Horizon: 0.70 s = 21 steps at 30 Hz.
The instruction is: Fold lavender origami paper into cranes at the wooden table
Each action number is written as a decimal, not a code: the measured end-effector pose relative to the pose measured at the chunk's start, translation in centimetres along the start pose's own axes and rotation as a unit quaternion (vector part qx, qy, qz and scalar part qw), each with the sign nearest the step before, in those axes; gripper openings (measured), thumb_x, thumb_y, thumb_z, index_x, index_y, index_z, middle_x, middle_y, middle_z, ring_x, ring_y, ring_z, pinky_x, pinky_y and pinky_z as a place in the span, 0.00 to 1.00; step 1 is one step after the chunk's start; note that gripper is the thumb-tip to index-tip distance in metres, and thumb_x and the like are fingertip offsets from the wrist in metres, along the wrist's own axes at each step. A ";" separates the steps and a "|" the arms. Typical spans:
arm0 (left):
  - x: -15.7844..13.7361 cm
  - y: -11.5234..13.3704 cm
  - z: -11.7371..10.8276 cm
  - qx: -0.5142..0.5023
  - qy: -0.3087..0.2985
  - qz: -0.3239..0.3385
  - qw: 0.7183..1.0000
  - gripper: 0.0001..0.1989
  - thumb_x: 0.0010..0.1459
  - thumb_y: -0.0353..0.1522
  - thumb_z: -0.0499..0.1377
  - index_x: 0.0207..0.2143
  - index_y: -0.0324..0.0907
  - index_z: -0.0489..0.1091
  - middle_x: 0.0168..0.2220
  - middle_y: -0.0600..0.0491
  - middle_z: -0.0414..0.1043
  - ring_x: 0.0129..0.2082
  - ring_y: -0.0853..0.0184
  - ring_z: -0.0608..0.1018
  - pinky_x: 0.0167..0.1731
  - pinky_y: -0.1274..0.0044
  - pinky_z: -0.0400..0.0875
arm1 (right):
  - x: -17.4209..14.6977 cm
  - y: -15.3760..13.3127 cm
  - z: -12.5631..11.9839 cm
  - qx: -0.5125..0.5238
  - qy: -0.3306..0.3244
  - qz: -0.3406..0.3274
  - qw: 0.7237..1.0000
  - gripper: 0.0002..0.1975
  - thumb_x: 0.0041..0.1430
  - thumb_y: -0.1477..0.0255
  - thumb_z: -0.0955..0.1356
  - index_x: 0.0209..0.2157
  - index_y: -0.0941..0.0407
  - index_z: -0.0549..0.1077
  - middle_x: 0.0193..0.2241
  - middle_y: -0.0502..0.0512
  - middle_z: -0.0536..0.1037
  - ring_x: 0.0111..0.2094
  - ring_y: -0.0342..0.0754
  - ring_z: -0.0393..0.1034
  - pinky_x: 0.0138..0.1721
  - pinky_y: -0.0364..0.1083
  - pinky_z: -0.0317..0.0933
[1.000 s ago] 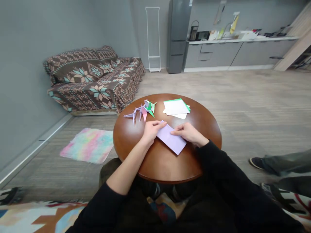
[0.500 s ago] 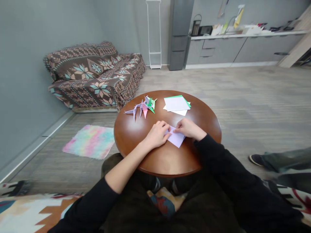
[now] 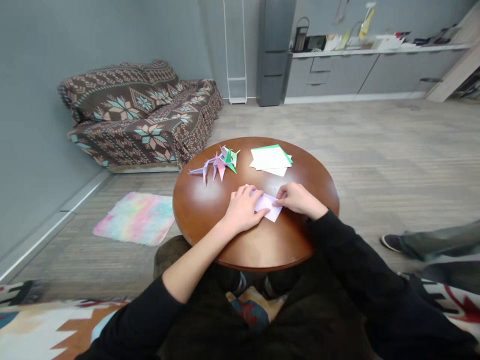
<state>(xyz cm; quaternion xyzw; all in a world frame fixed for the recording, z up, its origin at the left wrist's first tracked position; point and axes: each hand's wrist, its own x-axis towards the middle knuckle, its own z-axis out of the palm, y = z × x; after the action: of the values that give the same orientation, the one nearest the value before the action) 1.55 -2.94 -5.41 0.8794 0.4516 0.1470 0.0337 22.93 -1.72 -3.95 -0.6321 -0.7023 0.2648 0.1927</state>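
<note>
A folded piece of lilac origami paper (image 3: 267, 204) lies on the round brown table in front of me. My left hand (image 3: 243, 207) holds it down from the left, thumb near its lower edge and fingers bent over its upper part, hiding that side. At the right edge, my right hand (image 3: 298, 200) pinches the paper between thumb and forefinger. Farther back on the left stand several folded paper cranes (image 3: 219, 164) in lilac, pink and green. A stack of square paper sheets (image 3: 270, 157), white and pale on top with a green one showing beneath, lies behind my hands.
The round table (image 3: 210, 220) reaches close to my knees. Beyond are a sofa (image 3: 142, 115) under a patterned cover, a pastel rug (image 3: 135, 217) on the floor and a grey kitchen counter (image 3: 337, 75). A person's leg and shoe (image 3: 393, 243) show at the right.
My right hand has shifted slightly right along the paper, and my left hand reaches farther over it. The paper now shows a narrower shape. The whole view has moved a little.
</note>
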 end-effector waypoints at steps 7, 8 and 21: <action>0.0 0.0 0.1 0.001 0.008 0.000 1.000 0.26 0.63 0.49 0.59 0.58 0.47 0.69 0.59 0.45 0.68 0.59 0.48 0.67 0.51 0.58 0.68 | 0.5 0.9 0.1 -0.011 -0.026 -0.003 1.000 0.08 0.52 0.70 0.76 0.26 0.57 0.76 0.20 0.50 0.79 0.22 0.45 0.71 0.25 0.43 0.57; 0.0 0.0 0.1 0.002 0.009 0.001 1.000 0.26 0.63 0.48 0.59 0.58 0.47 0.69 0.59 0.45 0.68 0.59 0.48 0.67 0.51 0.58 0.68 | 0.6 1.0 0.1 -0.014 -0.027 -0.006 1.000 0.08 0.53 0.69 0.76 0.26 0.57 0.76 0.20 0.50 0.78 0.22 0.45 0.71 0.25 0.43 0.57; 0.0 0.5 0.1 0.017 0.012 -0.007 1.000 0.24 0.63 0.48 0.58 0.57 0.47 0.69 0.59 0.43 0.68 0.61 0.47 0.66 0.52 0.56 0.68 | -2.3 -1.7 1.2 -0.132 0.085 -0.113 0.981 0.15 0.59 0.81 0.70 0.47 0.56 0.78 0.56 0.66 0.78 0.57 0.63 0.69 0.50 0.56 0.58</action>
<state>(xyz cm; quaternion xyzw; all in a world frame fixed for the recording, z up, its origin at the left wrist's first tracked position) 1.96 -3.19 -5.43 0.8749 0.4604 0.1499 0.0144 21.18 -4.24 -3.72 -0.5884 -0.7792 0.0918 0.1956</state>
